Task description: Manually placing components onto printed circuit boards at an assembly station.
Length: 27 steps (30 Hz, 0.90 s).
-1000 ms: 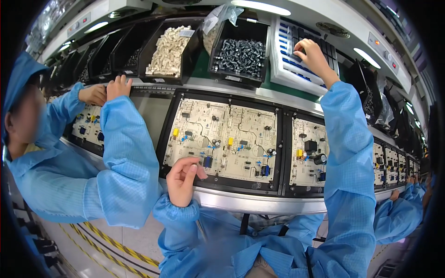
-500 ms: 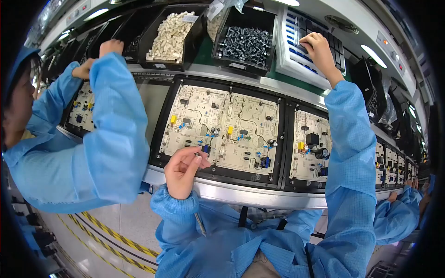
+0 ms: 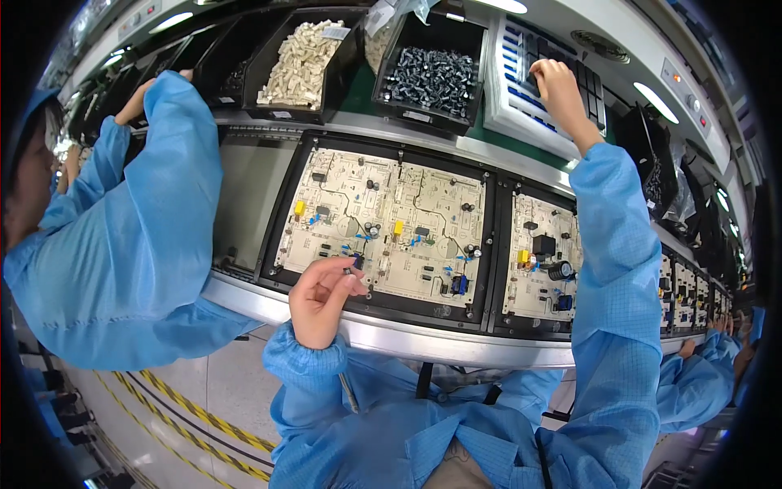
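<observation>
My left hand is raised over the front edge of a framed pair of circuit boards. Its thumb and fingers pinch a small dark electronic component. My right hand reaches to the back, fingertips pinched together over a white foam tray holding rows of blue parts and black blocks. Whatever is between those fingertips is too small to make out. The boards carry yellow, blue and black components, and part of the left board is hidden behind my left hand.
Behind the boards stand a black bin of cream-coloured parts and a black bin of small dark components. Another framed board lies to the right, partly behind my right arm. A co-worker's blue sleeve is close on the left. A metal rail edges the line.
The framed boards have shifted slightly left. The co-worker's arms have moved left and back. My right hand has shifted only a little over the tray; my left hand stays nearly in place.
</observation>
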Motion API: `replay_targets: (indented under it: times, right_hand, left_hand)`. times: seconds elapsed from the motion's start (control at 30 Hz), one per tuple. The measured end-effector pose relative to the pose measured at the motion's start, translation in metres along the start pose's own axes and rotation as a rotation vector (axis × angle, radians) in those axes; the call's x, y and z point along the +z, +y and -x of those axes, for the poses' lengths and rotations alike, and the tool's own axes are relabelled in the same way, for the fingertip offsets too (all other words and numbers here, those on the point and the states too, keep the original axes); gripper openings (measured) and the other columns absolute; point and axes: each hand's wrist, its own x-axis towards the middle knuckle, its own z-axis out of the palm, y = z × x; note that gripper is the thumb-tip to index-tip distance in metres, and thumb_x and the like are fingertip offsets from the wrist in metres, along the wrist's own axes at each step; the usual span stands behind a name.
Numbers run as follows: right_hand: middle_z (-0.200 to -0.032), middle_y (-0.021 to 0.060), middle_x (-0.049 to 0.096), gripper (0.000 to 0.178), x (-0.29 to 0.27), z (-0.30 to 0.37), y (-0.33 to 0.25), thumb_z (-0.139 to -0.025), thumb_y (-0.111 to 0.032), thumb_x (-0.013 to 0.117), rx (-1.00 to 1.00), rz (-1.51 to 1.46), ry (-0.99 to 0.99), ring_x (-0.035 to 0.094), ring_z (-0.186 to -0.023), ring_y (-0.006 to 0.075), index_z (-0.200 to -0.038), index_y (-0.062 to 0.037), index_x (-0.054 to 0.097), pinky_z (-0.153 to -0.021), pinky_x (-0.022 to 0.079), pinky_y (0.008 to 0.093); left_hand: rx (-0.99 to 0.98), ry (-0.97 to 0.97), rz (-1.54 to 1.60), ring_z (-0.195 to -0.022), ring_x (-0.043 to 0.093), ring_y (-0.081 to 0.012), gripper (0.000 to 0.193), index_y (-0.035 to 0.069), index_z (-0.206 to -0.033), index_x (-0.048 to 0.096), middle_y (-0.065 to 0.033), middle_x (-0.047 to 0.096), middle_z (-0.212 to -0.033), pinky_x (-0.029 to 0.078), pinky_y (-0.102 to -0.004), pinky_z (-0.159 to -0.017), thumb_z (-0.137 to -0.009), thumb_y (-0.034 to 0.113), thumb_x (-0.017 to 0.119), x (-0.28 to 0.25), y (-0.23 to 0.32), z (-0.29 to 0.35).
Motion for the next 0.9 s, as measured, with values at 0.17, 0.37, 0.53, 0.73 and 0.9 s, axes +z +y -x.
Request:
replay_targets:
  times: [0.17,0.37,0.53,0.73,0.9]
  right_hand:
    - [-0.087,0.0085,0.053,0.008,0.013,0.014,-0.012,-0.086,-0.01,0.054,-0.072,0.377,0.208,0.053,-0.085,0.0249,-0.092,-0.0064,0.055,-0.071,0.041,0.0361]
    - [-0.082,0.0061,0.051,0.007,0.008,0.007,-0.008,-0.085,-0.013,0.052,-0.171,0.584,0.092,0.053,-0.081,0.0205,-0.088,-0.008,0.047,-0.069,0.041,0.0323]
    - [-0.084,0.0089,0.052,0.015,0.005,0.011,-0.011,-0.087,-0.018,0.055,-0.195,0.465,0.045,0.054,-0.084,0.0233,-0.089,-0.0058,0.048,-0.072,0.042,0.0337]
    - [-0.082,0.0167,0.059,0.022,-0.015,0.009,-0.005,-0.087,-0.017,0.06,0.185,-0.109,-0.139,0.057,-0.078,0.0355,-0.091,0.0003,0.048,-0.069,0.045,0.0389]
    - [-0.076,0.0134,0.063,0.022,-0.028,0.005,-0.098,-0.083,-0.018,0.066,0.127,-0.469,-0.265,0.061,-0.069,0.0217,-0.091,0.0013,0.057,-0.062,0.048,0.033]
  left_hand:
    - [0.184,0.207,-0.049,-0.071,0.06,-0.0155,0.02,-0.002,-0.108,0.053,-0.0123,0.062,-0.084,0.05,-0.0271,-0.067,-0.088,-0.001,0.053,0.003,-0.008,0.019]
    - [0.28,0.415,-0.044,-0.066,0.056,-0.0136,0.02,0.0,-0.109,0.054,-0.0107,0.06,-0.083,0.048,-0.0254,-0.062,-0.09,0.004,0.055,-0.015,-0.019,0.031]
    - [0.276,0.376,0.014,-0.069,0.061,-0.0144,0.021,-0.002,-0.109,0.054,-0.0128,0.063,-0.086,0.05,-0.0253,-0.068,-0.088,-0.003,0.052,-0.013,-0.021,0.031]
    - [0.228,0.342,-0.016,-0.067,0.057,-0.0136,0.021,-0.001,-0.109,0.054,-0.0116,0.061,-0.085,0.048,-0.0246,-0.063,-0.089,-0.002,0.052,-0.005,-0.015,0.034]
    - [0.186,0.328,-0.05,-0.068,0.058,-0.014,0.022,-0.003,-0.108,0.053,-0.013,0.061,-0.087,0.048,-0.0246,-0.065,-0.087,-0.006,0.051,-0.003,-0.014,0.037]
